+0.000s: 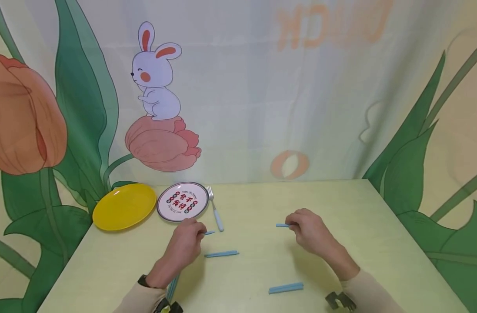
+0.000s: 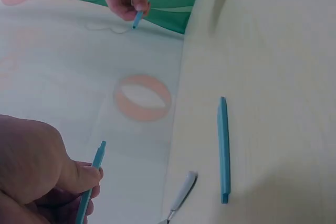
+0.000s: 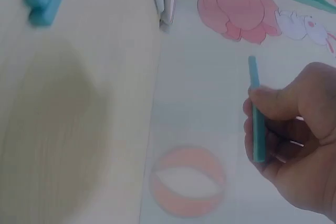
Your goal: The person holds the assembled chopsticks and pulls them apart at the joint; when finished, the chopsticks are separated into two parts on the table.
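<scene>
My left hand [image 1: 185,243] pinches a short, slim blue stick [image 2: 92,184] between thumb and fingers, above the table beside the fork. The stick's far end steps down to a narrower tip. On the other side, my right hand [image 1: 311,232] pinches a similar blue stick [image 3: 257,119], its end pointing left in the head view. Between the hands and nearer to me, blue sticks lie side by side [image 1: 221,254] on the table. Another group of blue sticks [image 1: 286,288] lies closer to the front. More blue sticks [image 1: 173,288] are partly hidden under my left wrist.
At the back left stands a yellow plate [image 1: 125,207], next to a white plate [image 1: 169,213] with dark rim and red lettering. A fork [image 1: 217,218] with a pale handle lies right of it. Behind the pale yellow table [image 1: 340,200] hangs a printed curtain [image 1: 238,108].
</scene>
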